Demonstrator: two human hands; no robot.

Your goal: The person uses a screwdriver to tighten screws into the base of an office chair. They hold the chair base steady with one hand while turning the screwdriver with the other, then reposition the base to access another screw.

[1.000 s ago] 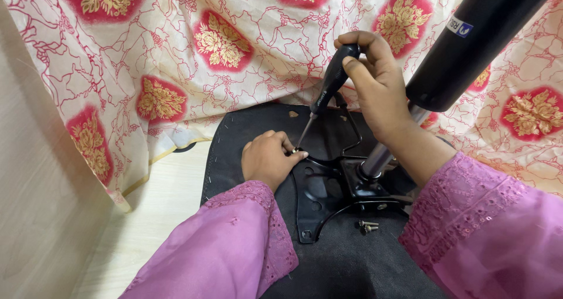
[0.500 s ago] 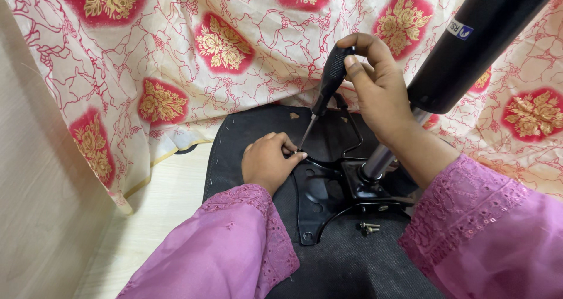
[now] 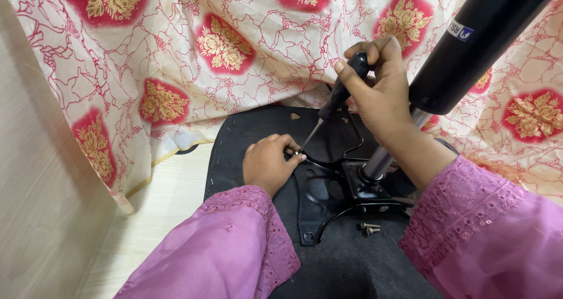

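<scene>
My right hand (image 3: 381, 97) grips the black handle of a screwdriver (image 3: 335, 99), whose thin shaft slants down to the left. Its tip meets a screw at the corner of a black metal mounting plate (image 3: 319, 196). My left hand (image 3: 268, 163) rests on the black chair seat underside (image 3: 246, 135), fingers pinched around that screw at the tip. A black gas-lift cylinder (image 3: 481, 41) rises from the plate, behind my right hand. Both arms wear pink sleeves.
Two loose screws (image 3: 368, 228) lie on the seat just below the plate. A cream cloth with red and gold flowers (image 3: 176, 58) drapes behind and beside the seat. Pale wooden floor (image 3: 152, 217) shows at the left, with a beige wall (image 3: 41, 187) beyond.
My right hand has turned slightly on the screwdriver handle, staying in place. My left hand keeps its pinch at the tip.
</scene>
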